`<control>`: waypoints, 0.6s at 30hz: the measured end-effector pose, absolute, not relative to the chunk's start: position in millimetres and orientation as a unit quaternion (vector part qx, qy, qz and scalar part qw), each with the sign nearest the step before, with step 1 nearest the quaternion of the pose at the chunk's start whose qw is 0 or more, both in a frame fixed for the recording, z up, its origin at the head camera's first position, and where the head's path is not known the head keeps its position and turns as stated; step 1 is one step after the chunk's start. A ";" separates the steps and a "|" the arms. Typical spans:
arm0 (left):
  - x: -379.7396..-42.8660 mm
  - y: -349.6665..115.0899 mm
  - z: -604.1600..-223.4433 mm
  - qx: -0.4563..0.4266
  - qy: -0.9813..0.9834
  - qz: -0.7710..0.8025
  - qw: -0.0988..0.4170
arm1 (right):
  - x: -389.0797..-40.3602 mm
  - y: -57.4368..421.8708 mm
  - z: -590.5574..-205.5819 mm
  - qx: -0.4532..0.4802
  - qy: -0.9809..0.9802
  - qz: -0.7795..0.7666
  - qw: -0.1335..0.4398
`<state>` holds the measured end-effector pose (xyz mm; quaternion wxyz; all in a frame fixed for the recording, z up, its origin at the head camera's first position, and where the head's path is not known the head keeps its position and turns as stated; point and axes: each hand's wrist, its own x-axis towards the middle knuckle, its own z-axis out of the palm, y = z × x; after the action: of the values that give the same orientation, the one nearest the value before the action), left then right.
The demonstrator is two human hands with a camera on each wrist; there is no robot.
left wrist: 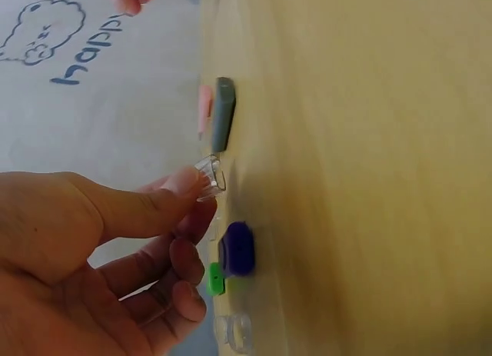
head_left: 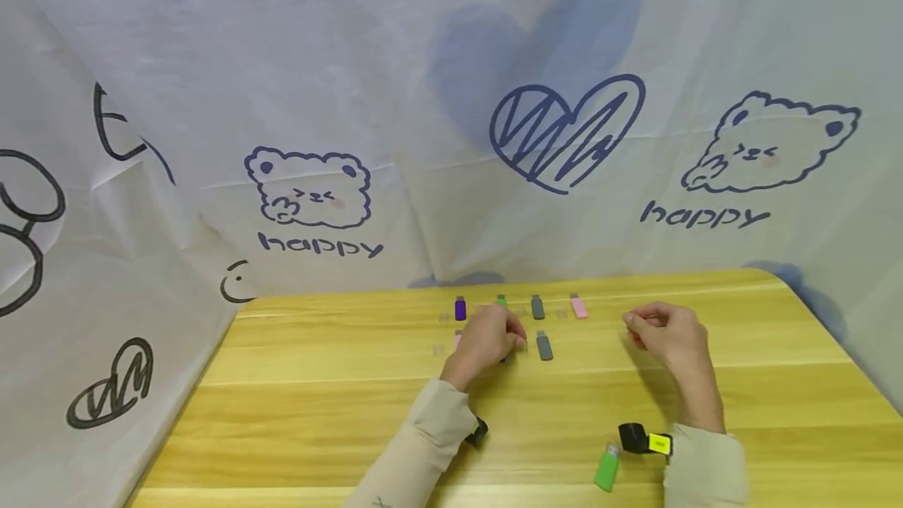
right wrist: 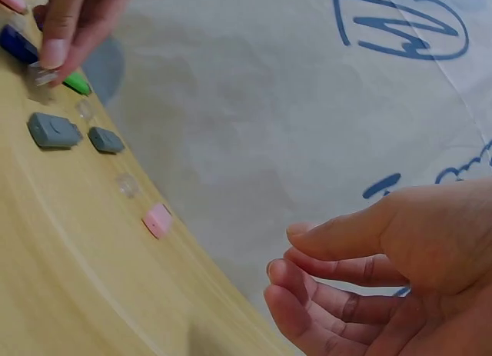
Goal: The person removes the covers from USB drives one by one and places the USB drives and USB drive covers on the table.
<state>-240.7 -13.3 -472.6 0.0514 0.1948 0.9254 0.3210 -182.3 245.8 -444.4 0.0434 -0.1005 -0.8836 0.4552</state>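
Note:
Thumb and fingertips of my left hand (head_left: 485, 342) pinch a small clear plastic cap (left wrist: 212, 179), held just over the table among two rows of USB sticks. Beneath that hand lies a purple-blue USB stick (left wrist: 238, 250), mostly covered in the head view. A grey USB stick (head_left: 545, 346) is just right of the hand, with a second grey stick (head_left: 538, 306) behind it. A green stick (left wrist: 216, 280) shows partly past the fingers. My right hand (head_left: 673, 337) hovers over the table's right side, fingers loosely curled, holding nothing. Nearest to it is a pink USB stick (head_left: 578, 306).
Another purple USB stick (head_left: 461, 309) stands at the left of the back row. Several clear caps lie between the sticks, one (head_left: 438, 350) at the far left. A green USB stick (head_left: 607, 469) lies near the front, by my right wrist. Printed cloth (head_left: 437, 218) hangs behind the wooden table (head_left: 310, 398).

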 end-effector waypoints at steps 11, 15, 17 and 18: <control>-242.4 -6.2 -474.9 0.216 0.948 0.235 -0.009 | -181.3 255.2 -444.7 -0.119 -0.872 0.474 0.039; -242.5 -6.3 -476.1 0.216 0.949 0.229 -0.019 | -182.1 254.3 -445.0 -0.119 -0.869 0.478 0.038; -242.6 -6.5 -476.9 0.216 0.949 0.231 -0.018 | -182.3 254.1 -445.3 -0.119 -0.869 0.479 0.038; -242.1 -6.9 -477.0 0.216 0.947 0.236 -0.016 | -182.3 254.0 -445.5 -0.119 -0.868 0.480 0.038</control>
<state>-242.1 -6.9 -477.0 -0.0158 0.2158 0.9474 0.2359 -182.3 254.0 -445.5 0.0382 -0.1195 -0.8683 0.4799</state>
